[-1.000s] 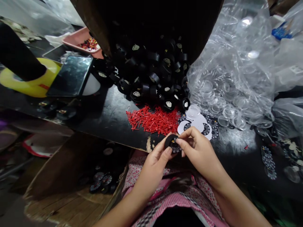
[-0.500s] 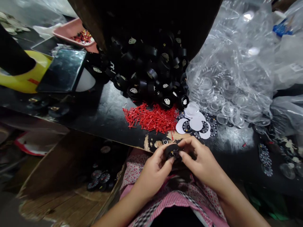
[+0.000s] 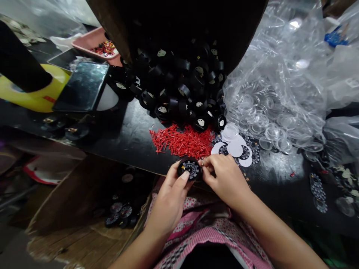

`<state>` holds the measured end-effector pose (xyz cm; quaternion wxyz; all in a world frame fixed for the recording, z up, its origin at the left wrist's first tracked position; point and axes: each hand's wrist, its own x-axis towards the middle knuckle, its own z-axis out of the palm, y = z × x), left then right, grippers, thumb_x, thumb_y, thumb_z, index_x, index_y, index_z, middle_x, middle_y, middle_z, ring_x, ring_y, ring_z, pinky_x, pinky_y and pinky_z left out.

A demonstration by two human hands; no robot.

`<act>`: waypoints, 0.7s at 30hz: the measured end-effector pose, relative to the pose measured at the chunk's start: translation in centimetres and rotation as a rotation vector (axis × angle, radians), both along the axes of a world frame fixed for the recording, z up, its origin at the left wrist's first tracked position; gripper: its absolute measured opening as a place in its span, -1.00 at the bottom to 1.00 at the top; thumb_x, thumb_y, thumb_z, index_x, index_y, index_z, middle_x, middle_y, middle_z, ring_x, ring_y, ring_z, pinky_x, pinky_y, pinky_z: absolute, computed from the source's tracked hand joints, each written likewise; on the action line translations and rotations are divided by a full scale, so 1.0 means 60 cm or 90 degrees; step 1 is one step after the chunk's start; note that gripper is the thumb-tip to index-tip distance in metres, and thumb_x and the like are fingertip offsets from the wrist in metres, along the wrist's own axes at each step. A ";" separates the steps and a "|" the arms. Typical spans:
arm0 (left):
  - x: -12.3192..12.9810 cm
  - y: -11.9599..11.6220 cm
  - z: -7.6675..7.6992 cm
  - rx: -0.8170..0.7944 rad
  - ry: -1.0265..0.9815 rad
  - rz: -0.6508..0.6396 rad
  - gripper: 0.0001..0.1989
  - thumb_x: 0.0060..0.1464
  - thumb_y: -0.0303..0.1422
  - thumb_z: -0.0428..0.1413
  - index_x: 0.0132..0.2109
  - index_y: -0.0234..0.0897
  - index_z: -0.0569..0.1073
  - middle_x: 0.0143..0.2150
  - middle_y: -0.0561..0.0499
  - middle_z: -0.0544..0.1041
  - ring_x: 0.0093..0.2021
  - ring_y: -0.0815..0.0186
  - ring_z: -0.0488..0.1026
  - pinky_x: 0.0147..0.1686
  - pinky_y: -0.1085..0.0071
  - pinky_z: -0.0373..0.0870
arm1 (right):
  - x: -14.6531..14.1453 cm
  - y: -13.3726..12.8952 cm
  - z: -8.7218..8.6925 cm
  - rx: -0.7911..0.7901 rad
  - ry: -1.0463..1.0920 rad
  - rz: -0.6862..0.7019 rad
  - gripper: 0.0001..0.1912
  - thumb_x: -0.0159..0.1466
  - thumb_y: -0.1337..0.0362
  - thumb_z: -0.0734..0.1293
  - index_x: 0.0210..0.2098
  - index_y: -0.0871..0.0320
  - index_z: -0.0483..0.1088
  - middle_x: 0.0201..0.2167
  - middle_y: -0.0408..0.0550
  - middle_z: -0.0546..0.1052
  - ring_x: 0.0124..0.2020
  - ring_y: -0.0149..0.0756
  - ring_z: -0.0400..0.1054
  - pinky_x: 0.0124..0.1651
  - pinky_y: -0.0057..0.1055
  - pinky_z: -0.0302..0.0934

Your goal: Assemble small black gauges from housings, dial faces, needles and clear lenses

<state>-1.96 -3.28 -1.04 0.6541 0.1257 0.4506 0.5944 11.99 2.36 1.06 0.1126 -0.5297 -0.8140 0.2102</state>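
Observation:
My left hand (image 3: 172, 190) is closed around a round black gauge (image 3: 191, 166), its thumb lying on the printed dial, which faces up towards me. Just right of the gauge, my right hand (image 3: 224, 173) has thumb and forefinger pinched together near the table edge. A small shiny bit shows at those fingertips, too small to name. Beyond the hands lies a heap of red pointers (image 3: 183, 141). Beside it are loose dial cards (image 3: 235, 148), some white side up, some with black printed faces.
Black gauge housings (image 3: 182, 97) spill from a large dark container. Clear round lenses (image 3: 269, 119) fill a plastic bag on the right. A tablet-like panel (image 3: 81, 86) stands left, near a pink tray (image 3: 95, 46). Below the table, a cardboard box (image 3: 67, 213) holds several gauges.
The gauge has turned so its dial faces up and moved left with my left hand. My right hand has let go of it and pinches beside it. The view has shifted slightly.

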 end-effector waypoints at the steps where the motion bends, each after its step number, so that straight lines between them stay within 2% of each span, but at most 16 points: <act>1: 0.002 0.003 0.001 -0.001 -0.005 -0.002 -0.75 0.16 -0.31 0.20 -0.02 -0.23 0.49 0.01 -0.08 0.59 0.11 0.11 0.48 0.20 0.15 0.36 | 0.003 -0.002 0.002 0.003 0.036 0.005 -0.92 0.32 0.38 0.30 -0.33 0.19 0.39 -0.33 -0.08 0.54 -0.27 -0.25 0.39 -0.15 -0.28 0.04; 4: 0.005 0.008 0.006 0.010 -0.015 0.010 -0.78 0.18 -0.31 0.17 -0.03 -0.25 0.50 0.00 -0.11 0.59 0.11 0.11 0.49 0.18 0.17 0.39 | 0.011 -0.007 0.006 0.026 0.090 0.013 -0.95 0.33 0.35 0.32 -0.29 0.19 0.39 -0.29 -0.07 0.54 -0.24 -0.24 0.38 -0.14 -0.28 0.04; 8: -0.002 0.007 0.012 0.034 -0.037 -0.002 -0.78 0.22 -0.32 0.14 -0.02 -0.28 0.50 -0.02 -0.16 0.61 0.09 0.13 0.50 0.16 0.20 0.40 | 0.019 -0.010 0.015 0.055 0.129 0.019 -0.85 0.35 0.30 0.32 -0.36 0.18 0.39 -0.37 -0.10 0.50 -0.31 -0.26 0.32 -0.17 -0.28 0.00; 11: -0.006 0.011 0.011 0.026 -0.012 0.011 -0.64 0.23 -0.30 0.12 0.16 -0.14 0.40 0.01 -0.10 0.59 0.04 0.18 0.53 0.11 0.23 0.44 | 0.018 -0.013 0.026 0.029 0.212 0.033 -0.84 0.36 0.28 0.33 -0.37 0.16 0.38 -0.41 -0.15 0.47 -0.34 -0.31 0.30 -0.17 -0.30 0.02; 13: -0.002 0.014 0.006 0.024 0.028 -0.003 -0.58 0.22 -0.30 0.14 0.21 -0.06 0.36 0.04 -0.04 0.57 0.05 0.21 0.51 0.10 0.27 0.42 | 0.015 -0.015 0.033 0.002 0.241 0.048 -0.87 0.37 0.31 0.31 -0.33 0.16 0.40 -0.39 -0.15 0.48 -0.31 -0.31 0.31 -0.15 -0.31 0.03; 17: 0.012 0.017 -0.009 0.042 0.104 -0.083 -0.69 0.18 -0.29 0.18 0.08 -0.11 0.47 0.02 -0.01 0.54 0.09 0.19 0.45 0.14 0.27 0.37 | 0.012 -0.015 0.042 -0.031 0.185 0.027 -0.89 0.38 0.38 0.27 -0.29 0.16 0.41 -0.35 -0.12 0.47 -0.28 -0.28 0.31 -0.16 -0.29 0.02; 21: 0.015 0.013 -0.010 0.079 0.207 -0.098 -0.73 0.20 -0.28 0.17 0.05 -0.07 0.47 0.01 0.03 0.52 0.08 0.24 0.45 0.17 0.31 0.31 | 0.014 -0.015 0.047 -0.048 0.153 0.016 -0.88 0.36 0.38 0.27 -0.33 0.16 0.38 -0.36 -0.13 0.46 -0.29 -0.28 0.31 -0.18 -0.29 0.00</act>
